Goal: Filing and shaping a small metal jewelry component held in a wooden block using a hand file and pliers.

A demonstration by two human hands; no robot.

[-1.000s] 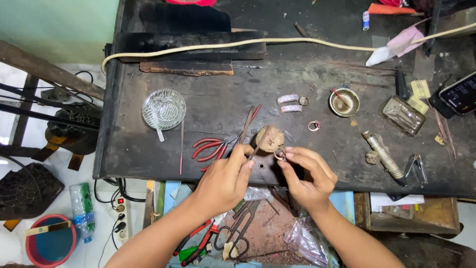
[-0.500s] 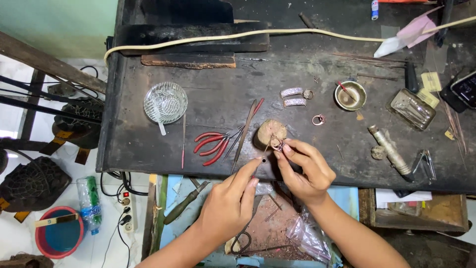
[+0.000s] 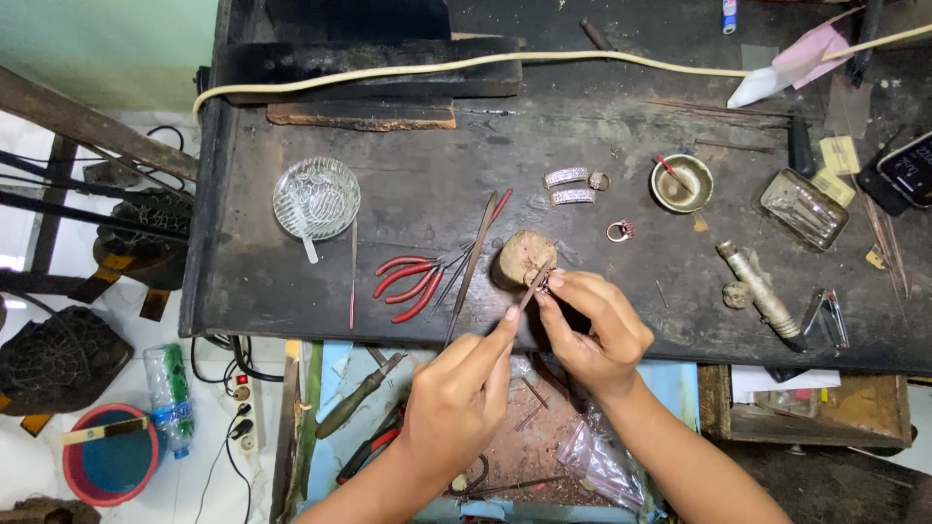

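The left hand is closed around a thin metal tool, with the index finger stretched along it; the tip of the tool points to a small ring. The right hand pinches this small ring between thumb and fingertips, so the hand is nearly closed on it. The ring is held just beside a wooden peg block, at the near edge of the dark tabletop; I cannot tell if it touches the block.

Left of the block lie red-handled pliers and long tweezers. Farther left stands a glass dish. On the far side of the block are two silver band pieces, and another ring lies to their right. A small metal bowl stands farther right, then a clear rectangular box. A cream cable runs across the far part of the tabletop.
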